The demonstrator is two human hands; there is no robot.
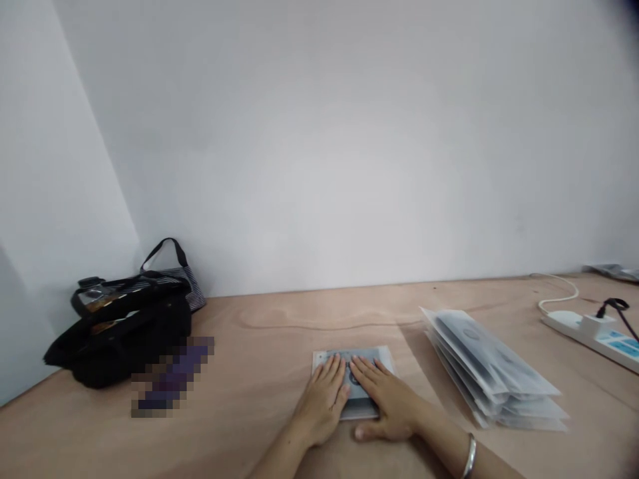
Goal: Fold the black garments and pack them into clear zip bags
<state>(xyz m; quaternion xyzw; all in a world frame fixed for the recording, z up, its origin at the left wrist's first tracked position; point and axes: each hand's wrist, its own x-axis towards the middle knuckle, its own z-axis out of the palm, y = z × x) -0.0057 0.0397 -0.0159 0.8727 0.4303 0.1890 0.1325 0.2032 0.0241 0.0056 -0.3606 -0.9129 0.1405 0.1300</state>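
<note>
A flat packet point(360, 406) in a clear, frosted sleeve with a grey-blue item inside lies on the wooden table in front of me. My left hand point(324, 399) rests flat on its left part, fingers stretched out. On the right part lies my right hand point(387, 399), palm down with fingers extended and the thumb out on the table side. The two hands are close together, and they cover much of the packet. To the right, a stack of similar frosted packets point(489, 359) sits loosely piled and slanted.
A black bag point(134, 339) with a bottle point(94, 291) stands at the left, with a striped bag point(192, 279) behind it. Near it lies a pixelated dark object point(174, 379). A white power strip point(599, 336) with cables is at the right, on the wooden table point(259, 346).
</note>
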